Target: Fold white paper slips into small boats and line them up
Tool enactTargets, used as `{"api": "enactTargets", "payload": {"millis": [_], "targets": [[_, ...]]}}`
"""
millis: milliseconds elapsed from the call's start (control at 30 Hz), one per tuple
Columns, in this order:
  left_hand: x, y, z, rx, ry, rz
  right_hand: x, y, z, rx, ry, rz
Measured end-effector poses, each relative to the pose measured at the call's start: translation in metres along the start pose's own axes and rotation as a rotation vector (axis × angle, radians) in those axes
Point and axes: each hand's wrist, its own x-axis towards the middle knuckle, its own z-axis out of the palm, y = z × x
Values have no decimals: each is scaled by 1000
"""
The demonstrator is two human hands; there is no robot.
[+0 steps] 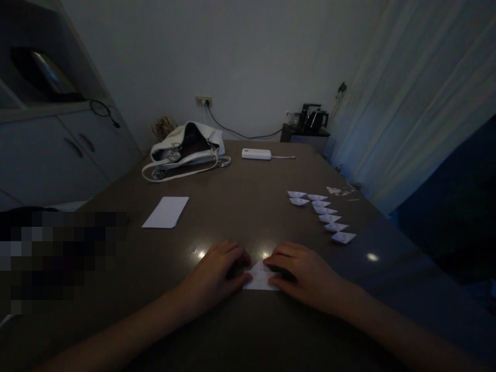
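Close in front of me, a small folded sheet of white paper (259, 281) lies on the table, its top tapering to a peak and its lower edge straight. My left hand (221, 267) holds its left side, thumb tip on the paper and fingers curled behind. On the other side, my right hand (304, 271) grips the right edge with its thumb low and fingertips on the sloping upper fold. Several folded paper boats (329, 218) stand in two rows to the right. A stack of white paper (166, 212) lies to the left.
A white handbag (186, 150) and a white power bank (256, 154) with a short cable rest at the table's far end. Paper scraps (337, 191) lie near the right edge. Beyond the table, a black kettle (315, 120) stands on a small cabinet beside the curtain.
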Motion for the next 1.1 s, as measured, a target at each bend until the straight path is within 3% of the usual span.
{"api": "enactTargets", "payload": {"millis": [267,600,733,833,933,1100], "targets": [[0,1,4,-39,16,17,2,2,6,92,63,101],[-4,10,5,-214,32,31,6,-1,15,443,155,214],[-5,8,7,-251,111,39,4,2,11,341,262,29],[-5,8,6,-93,132,169,2,2,11,209,315,-142],[-5,8,6,88,126,262,0,1,14,61,273,-213],[-4,7,9,235,63,266,-1,1,20,-68,163,-236]]}}
